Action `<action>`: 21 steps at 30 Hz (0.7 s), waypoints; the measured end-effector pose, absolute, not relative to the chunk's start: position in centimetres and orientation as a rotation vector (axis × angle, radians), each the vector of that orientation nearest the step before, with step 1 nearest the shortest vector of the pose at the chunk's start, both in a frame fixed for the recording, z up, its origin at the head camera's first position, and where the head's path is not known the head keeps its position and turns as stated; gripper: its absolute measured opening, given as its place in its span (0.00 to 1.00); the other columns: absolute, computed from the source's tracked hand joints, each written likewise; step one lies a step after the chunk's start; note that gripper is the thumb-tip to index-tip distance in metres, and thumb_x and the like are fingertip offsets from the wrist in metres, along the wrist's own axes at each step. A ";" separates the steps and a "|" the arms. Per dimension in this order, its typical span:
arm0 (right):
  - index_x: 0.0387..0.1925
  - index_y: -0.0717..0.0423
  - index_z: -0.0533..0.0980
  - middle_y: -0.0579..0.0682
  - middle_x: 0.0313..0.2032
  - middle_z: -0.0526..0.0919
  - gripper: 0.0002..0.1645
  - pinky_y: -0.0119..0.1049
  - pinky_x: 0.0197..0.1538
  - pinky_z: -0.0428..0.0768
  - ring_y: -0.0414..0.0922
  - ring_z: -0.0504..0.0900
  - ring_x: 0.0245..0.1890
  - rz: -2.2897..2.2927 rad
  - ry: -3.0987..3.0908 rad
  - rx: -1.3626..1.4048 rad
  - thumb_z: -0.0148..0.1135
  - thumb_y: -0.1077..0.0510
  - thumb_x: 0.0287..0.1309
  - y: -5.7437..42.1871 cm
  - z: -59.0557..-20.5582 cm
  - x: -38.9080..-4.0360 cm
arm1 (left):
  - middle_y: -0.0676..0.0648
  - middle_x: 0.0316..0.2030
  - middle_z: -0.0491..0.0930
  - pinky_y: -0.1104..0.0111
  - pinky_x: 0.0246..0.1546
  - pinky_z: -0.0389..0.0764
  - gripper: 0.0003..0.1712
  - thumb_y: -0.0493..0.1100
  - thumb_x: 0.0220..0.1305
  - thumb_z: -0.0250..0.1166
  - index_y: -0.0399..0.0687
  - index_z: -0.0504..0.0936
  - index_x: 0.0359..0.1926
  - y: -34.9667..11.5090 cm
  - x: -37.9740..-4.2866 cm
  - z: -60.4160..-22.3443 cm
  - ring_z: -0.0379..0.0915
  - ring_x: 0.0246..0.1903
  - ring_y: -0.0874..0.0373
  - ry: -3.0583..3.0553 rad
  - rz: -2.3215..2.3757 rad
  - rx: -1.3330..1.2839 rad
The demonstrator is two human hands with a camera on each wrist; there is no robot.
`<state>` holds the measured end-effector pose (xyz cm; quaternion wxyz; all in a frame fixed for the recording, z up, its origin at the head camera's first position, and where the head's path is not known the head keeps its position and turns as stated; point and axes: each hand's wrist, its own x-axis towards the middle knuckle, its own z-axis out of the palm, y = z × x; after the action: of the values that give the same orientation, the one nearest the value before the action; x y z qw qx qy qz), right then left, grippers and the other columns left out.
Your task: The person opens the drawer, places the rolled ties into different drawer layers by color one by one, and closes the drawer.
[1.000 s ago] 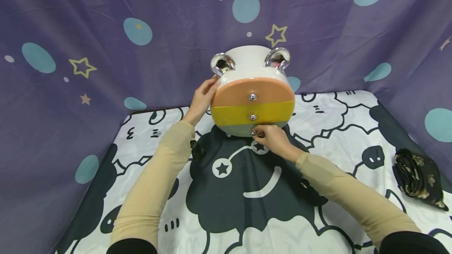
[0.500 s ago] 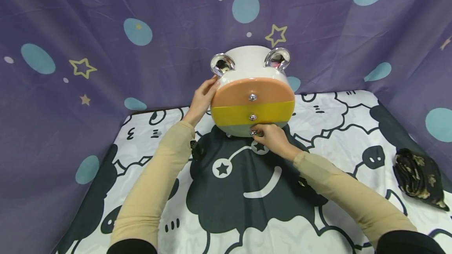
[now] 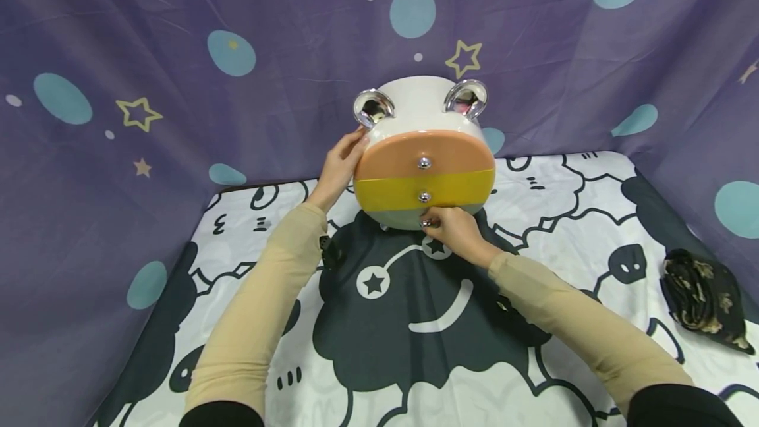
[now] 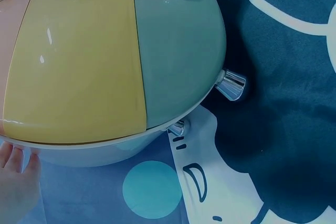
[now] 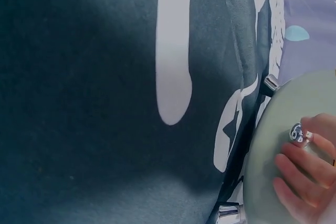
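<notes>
A small rounded drawer cabinet (image 3: 418, 99) with a glossy white body and chrome ear-like rings stands at the back of the cloth. Its front has an orange drawer (image 3: 391, 155), a yellow drawer (image 4: 79, 66) and a grey-green drawer (image 4: 178, 61), each with a round silver knob. All three fronts sit flush. My left hand (image 3: 339, 169) rests with extended fingers against the cabinet's left side. With thumb and index finger, my right hand (image 3: 461, 232) pinches the bottom drawer's knob (image 5: 297, 132); the other fingers lie close over the green front.
Short chrome legs (image 4: 231, 85) hold the cabinet up. Beneath it spreads a sheep-print cloth (image 3: 427, 361). A folded black patterned fabric bundle (image 3: 702, 302) lies at the far right, and a purple curtain (image 3: 284, 12) hangs close behind.
My right wrist and forearm have shifted slightly left, while the fingers stay at the bottom knob. The left hand and the cabinet have not visibly moved.
</notes>
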<state>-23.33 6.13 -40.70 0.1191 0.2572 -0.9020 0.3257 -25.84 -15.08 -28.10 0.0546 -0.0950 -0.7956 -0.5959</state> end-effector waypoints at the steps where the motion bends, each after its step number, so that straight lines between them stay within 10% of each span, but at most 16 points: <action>1: 0.31 0.54 0.80 0.47 0.30 0.83 0.06 0.35 0.34 0.80 0.42 0.80 0.30 0.941 -2.637 0.742 0.64 0.60 0.47 6.1 -40.7 -23.4 | 0.49 0.63 0.60 0.74 0.60 0.59 0.24 0.44 0.65 0.51 0.38 0.66 0.59 -15.1 -25.8 -28.1 0.54 0.62 0.59 -2.415 -1.810 -0.288; 21: 0.28 0.53 0.80 0.46 0.25 0.83 0.03 0.36 0.28 0.78 0.42 0.79 0.25 0.843 -2.591 0.698 0.65 0.60 0.46 5.7 -40.8 -23.3 | 0.54 0.62 0.61 0.75 0.59 0.59 0.25 0.49 0.63 0.53 0.43 0.67 0.58 -15.7 -27.5 -29.6 0.55 0.61 0.64 -2.393 -1.833 -0.280</action>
<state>-23.30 5.73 -40.84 0.1638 0.2450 -0.9087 0.2958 -27.47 -15.71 -29.63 0.0569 -0.0924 -0.7892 -0.6045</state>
